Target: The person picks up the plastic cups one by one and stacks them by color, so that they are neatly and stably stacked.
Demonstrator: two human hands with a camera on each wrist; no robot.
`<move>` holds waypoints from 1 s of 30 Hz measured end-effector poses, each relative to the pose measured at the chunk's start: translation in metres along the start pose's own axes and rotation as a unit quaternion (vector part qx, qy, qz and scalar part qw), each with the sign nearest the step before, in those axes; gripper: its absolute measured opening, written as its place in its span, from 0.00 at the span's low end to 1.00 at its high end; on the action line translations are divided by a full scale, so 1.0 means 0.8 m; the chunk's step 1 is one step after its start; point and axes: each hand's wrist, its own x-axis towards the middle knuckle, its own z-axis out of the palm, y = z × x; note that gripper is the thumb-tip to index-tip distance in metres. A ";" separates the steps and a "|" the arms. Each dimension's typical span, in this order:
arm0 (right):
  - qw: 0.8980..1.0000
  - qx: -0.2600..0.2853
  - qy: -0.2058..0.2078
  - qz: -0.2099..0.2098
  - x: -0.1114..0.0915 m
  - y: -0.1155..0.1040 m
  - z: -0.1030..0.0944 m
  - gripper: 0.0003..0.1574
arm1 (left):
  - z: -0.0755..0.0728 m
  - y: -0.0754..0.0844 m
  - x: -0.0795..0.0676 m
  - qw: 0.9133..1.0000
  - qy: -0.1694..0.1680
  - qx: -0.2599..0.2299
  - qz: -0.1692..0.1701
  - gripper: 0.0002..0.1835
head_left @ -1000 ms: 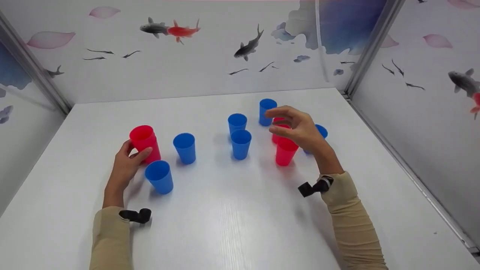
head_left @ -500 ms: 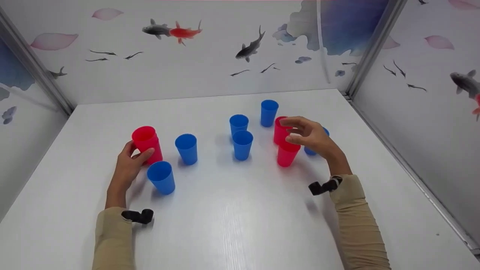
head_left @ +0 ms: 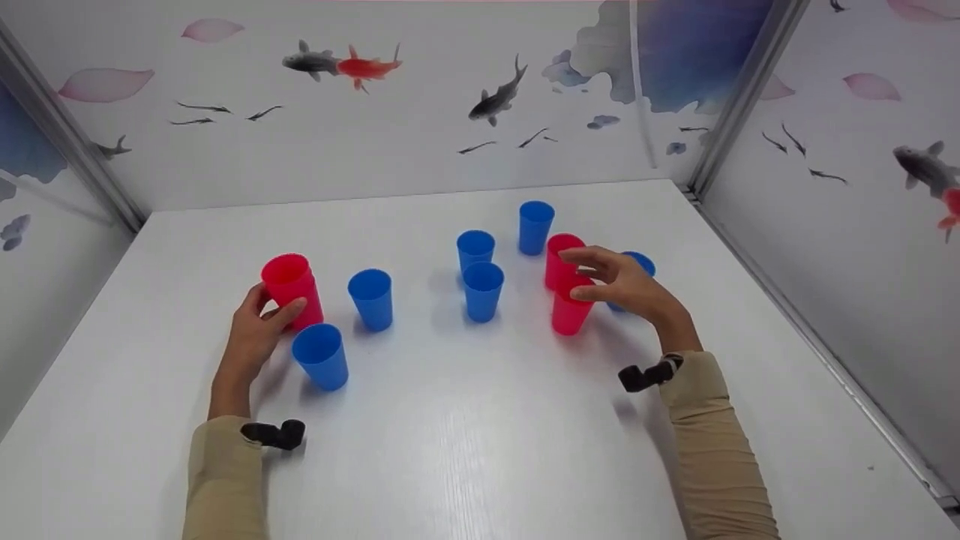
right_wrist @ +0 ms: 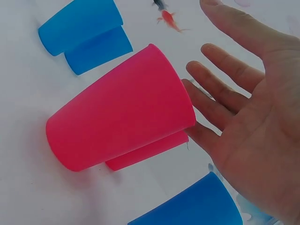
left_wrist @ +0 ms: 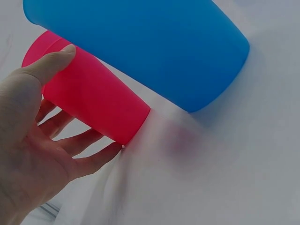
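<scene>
Left hand (head_left: 255, 328) has got a red cup stack (head_left: 298, 291) pinched between thumb and fingers on a glossy white tabletop (head_left: 450, 427), right hand (head_left: 628, 286) is loosely spread just beside two red cups (head_left: 568, 319), and beyond both there's a koi-print wall panel (head_left: 360, 142) ending at a metal corner post (head_left: 739, 101).

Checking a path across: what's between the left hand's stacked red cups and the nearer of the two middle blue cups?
In the head view, one upright blue cup stands between them, with bare table on either side of it.
</scene>
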 end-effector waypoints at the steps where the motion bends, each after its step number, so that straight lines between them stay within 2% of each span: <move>1: 1.000 -0.004 -0.003 0.002 0.000 0.002 0.000 0.43 | 0.000 0.000 0.000 1.000 0.000 0.001 -0.001 0.53; 13: 0.998 -0.025 -0.046 0.046 0.003 0.011 0.003 0.56 | 0.000 -0.002 0.001 1.000 -0.001 -0.003 0.016 0.50; 23: 0.994 -0.055 -0.039 0.086 0.005 0.018 0.007 0.54 | -0.001 -0.003 0.000 1.000 -0.002 -0.002 0.015 0.52; 30: 0.994 -0.051 -0.028 0.089 0.005 0.018 0.007 0.52 | 0.000 -0.002 0.000 1.000 -0.004 -0.006 0.019 0.51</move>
